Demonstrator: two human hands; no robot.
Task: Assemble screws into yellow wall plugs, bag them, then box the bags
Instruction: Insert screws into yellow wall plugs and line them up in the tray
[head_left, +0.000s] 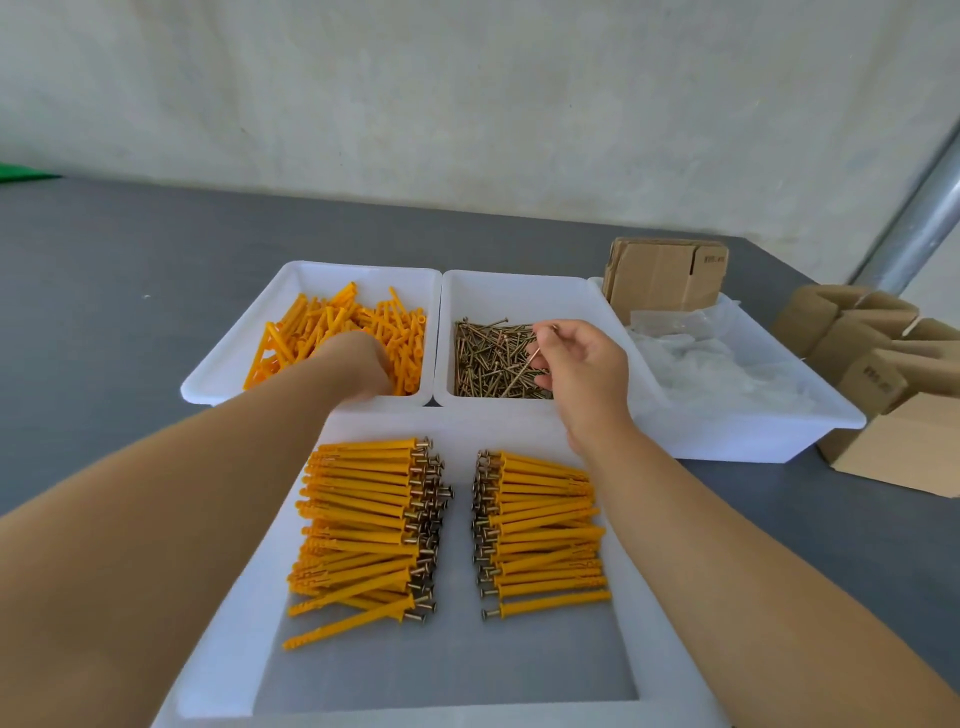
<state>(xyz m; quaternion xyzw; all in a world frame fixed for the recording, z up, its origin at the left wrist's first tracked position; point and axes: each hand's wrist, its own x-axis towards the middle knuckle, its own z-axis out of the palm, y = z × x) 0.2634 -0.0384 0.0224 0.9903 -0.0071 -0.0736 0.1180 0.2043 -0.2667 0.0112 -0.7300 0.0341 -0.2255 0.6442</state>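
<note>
Brass-coloured screws (493, 364) are lying tangled under our right hand (582, 374), so we are risking dragging extras out with the one screw (521, 373) its fingers are pinching. Our left hand (358, 366) is reaching down into the yellow plugs (332, 325); we cannot tell its grip. Finished assemblies (363, 519) are lying nearer us, between our forearms.

grey table (130, 270), pale wall (467, 93), metal pole (919, 208), green object (21, 171) far left

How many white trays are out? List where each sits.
4: plug tray far left, screw tray beside it, bag tray right, near tray holding assemblies.
</note>
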